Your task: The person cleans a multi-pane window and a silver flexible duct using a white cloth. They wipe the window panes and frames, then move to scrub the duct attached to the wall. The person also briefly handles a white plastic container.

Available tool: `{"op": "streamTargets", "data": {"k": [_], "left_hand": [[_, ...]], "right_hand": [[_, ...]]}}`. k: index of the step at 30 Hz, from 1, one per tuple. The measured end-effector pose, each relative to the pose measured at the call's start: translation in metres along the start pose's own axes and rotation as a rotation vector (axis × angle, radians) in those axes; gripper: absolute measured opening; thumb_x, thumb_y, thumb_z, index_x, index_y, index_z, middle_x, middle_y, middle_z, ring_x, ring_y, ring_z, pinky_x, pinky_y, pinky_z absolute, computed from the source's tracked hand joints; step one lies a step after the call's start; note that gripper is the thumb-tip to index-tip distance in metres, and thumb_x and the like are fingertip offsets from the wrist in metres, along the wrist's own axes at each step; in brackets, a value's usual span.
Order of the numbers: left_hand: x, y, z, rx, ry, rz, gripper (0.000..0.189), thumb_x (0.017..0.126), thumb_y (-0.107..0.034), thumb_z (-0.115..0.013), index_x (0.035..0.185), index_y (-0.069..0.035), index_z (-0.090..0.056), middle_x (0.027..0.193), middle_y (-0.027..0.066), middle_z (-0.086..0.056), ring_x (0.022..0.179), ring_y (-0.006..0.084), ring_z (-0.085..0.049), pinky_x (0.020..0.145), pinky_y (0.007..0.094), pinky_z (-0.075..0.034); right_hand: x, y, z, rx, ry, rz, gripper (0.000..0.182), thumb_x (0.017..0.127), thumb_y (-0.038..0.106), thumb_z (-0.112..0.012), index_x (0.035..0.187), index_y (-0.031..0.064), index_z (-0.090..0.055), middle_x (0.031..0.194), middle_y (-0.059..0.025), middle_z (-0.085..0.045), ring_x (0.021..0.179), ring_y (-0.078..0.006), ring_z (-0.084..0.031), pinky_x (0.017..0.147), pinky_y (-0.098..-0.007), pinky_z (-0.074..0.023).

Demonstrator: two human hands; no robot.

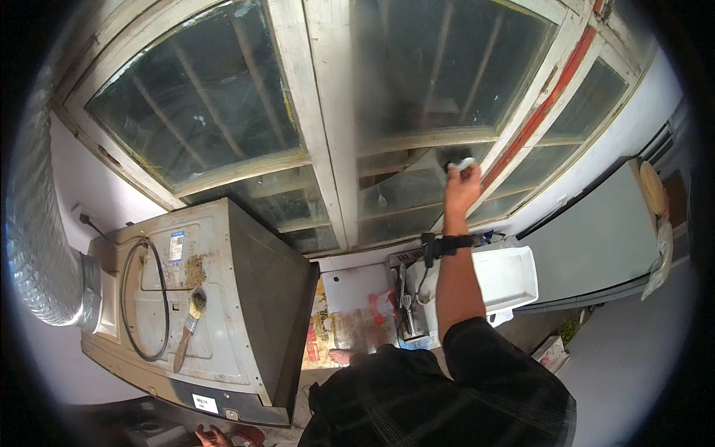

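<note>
My right hand [462, 184] is raised at the lower right pane of a weathered, white-painted wooden window [329, 112]. Its fingers pinch a small white object [465, 163] close to the glass, with a dark patch beside it; what it is cannot be made out. A black strap with a small device [438, 247] circles that wrist. What looks like my left hand [211, 436] shows only in part at the bottom edge, near a reddish item [247, 436]; whether it holds anything is unclear. The window glass looks dirty, and bars show through it.
At left stands a stained metal appliance [260, 290] bearing a paintbrush [189, 329] and a looped black cable [124, 313]. A foil duct [42, 223] rises beside it. A white plastic bin [530, 274], a whisk [406, 302] and a grey cabinet-like unit [592, 240] are at right.
</note>
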State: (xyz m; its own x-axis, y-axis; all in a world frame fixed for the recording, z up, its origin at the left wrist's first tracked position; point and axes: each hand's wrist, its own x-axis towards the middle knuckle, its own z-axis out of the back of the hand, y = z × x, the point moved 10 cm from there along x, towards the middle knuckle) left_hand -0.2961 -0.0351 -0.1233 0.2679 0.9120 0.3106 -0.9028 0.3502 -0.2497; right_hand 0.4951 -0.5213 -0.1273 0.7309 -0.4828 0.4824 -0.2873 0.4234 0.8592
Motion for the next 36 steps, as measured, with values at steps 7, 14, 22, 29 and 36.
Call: {"op": "streamTargets", "data": {"k": [7,14,22,29,36], "left_hand": [[0.016,0.029,-0.017,0.005,0.008,0.017,0.049,0.088,-0.04,-0.067,0.115,0.0,-0.063,0.089,0.0184,-0.067,0.075,0.0339,-0.063,0.07,0.0432,-0.052],[0.017,-0.023,0.001,-0.054,0.054,0.009,0.037,0.091,-0.032,-0.06,0.111,-0.001,-0.065,0.091,0.0135,-0.067,0.078,0.0315,-0.062,0.072,0.0435,-0.052],[0.012,0.005,-0.01,-0.07,0.089,0.063,0.04,0.09,-0.031,-0.061,0.116,0.0,-0.061,0.097,0.0142,-0.065,0.084,0.0319,-0.061,0.075,0.0438,-0.051],[0.017,0.008,-0.016,-0.092,0.122,0.073,0.043,0.089,-0.029,-0.061,0.121,0.0,-0.058,0.102,0.0149,-0.064,0.089,0.0323,-0.061,0.078,0.044,-0.05],[0.023,0.003,-0.022,-0.114,0.131,0.057,0.048,0.088,-0.028,-0.062,0.125,0.0,-0.054,0.107,0.0155,-0.063,0.094,0.0326,-0.06,0.08,0.0443,-0.05]], "right_hand": [[-0.134,-0.063,-0.095,0.005,0.285,-0.02,0.03,0.082,0.01,-0.074,0.106,0.0011,-0.059,0.084,-0.0063,-0.061,0.076,-0.0163,-0.061,0.065,-0.0335,-0.0521],[-0.134,-0.169,-0.062,0.263,0.183,-0.666,0.041,0.085,0.008,-0.069,0.121,-0.001,-0.051,0.087,-0.0096,-0.06,0.074,-0.0202,-0.06,0.057,-0.0417,-0.0592],[-0.063,-0.249,-0.019,0.373,0.142,-0.747,0.036,0.09,0.01,-0.066,0.117,-0.0003,-0.045,0.092,-0.0098,-0.054,0.076,-0.0236,-0.058,0.057,-0.0458,-0.062],[-0.108,-0.291,-0.045,0.177,0.148,-0.556,0.036,0.09,0.007,-0.065,0.122,0.0016,-0.049,0.087,-0.0076,-0.054,0.07,-0.0201,-0.055,0.058,-0.0469,-0.062],[-0.222,-0.241,-0.11,0.555,0.021,-0.659,0.053,0.088,0.002,-0.064,0.137,0.0066,-0.045,0.086,-0.0064,-0.056,0.067,-0.0186,-0.055,0.057,-0.0453,-0.0603]]}}
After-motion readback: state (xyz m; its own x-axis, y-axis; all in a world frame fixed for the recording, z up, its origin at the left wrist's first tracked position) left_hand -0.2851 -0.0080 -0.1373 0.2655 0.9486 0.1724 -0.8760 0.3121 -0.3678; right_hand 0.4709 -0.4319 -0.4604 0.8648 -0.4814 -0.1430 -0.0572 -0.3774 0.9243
